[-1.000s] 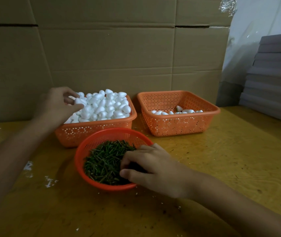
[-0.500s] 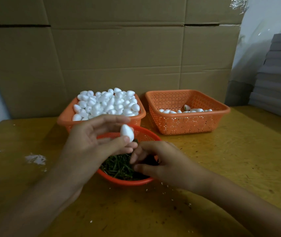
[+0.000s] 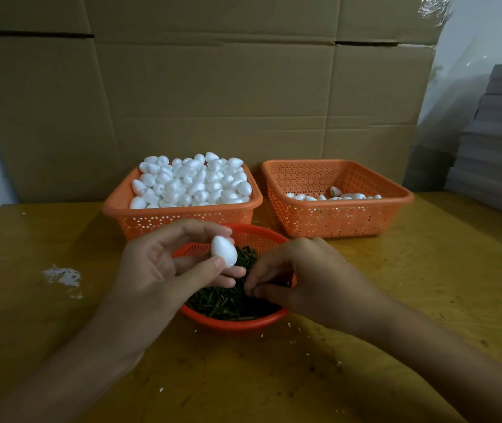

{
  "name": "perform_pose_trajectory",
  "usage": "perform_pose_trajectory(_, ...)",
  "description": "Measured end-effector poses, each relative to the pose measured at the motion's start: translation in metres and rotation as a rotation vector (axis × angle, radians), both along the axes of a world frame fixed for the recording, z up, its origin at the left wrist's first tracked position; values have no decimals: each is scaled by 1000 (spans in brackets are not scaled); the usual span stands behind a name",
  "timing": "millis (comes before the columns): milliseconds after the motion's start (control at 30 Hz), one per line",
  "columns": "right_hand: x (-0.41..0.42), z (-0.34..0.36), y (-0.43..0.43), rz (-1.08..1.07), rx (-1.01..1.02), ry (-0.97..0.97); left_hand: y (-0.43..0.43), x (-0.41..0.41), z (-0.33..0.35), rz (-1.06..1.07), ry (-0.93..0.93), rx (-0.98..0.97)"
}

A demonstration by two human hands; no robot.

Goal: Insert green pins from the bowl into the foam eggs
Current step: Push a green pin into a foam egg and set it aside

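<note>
We are holding one egg [image 3: 224, 251] in our left hand [image 3: 158, 270], thumb under it and fingertips curled over its top, just above the bowl [image 3: 234, 323]. Our right hand [image 3: 298, 270] is reaching into the bowl, thumb and forefinger pinching together among the pins [image 3: 228, 300], on what looks like one or a few of them. The two hands are nearly touching.

We are judging the egg to be very light and soft-skinned: it will dent or crumble under a hard squeeze, so we are gripping it around its wide middle and leaving one end bare for the pin. The pins look thin, stiff and tangled. We are taking hold near one end, so that the rest is free to push straight in without bending.

More eggs are heaped in the left basket [image 3: 182, 219], and a few are lying in the right basket [image 3: 335, 221], both on the tabletop [image 3: 426, 300].
</note>
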State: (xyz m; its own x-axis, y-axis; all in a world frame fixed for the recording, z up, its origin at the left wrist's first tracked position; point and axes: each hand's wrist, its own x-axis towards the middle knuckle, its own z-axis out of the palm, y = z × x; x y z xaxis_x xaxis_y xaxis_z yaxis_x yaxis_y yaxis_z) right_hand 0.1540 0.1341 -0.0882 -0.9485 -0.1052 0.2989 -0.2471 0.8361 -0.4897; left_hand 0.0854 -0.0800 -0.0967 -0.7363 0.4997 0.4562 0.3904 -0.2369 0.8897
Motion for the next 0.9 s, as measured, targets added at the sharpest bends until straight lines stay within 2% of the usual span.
perform_pose_trajectory(133, -2, -6, -3, -31, -39, 72, -1, 0, 0, -31, 29, 7)
perform_pose_trajectory(267, -1, -10, -8, -84, 29, 143, 1, 1, 0, -29, 40, 17)
perform_pose_trajectory(633, 0, -7, -9, -87, 55, 112, 0, -1, -2, -51, 32, 35)
perform_pose_trajectory(900, -1, -9, -9, -78, 57, 123, 0, -2, -4, -74, 96, 35)
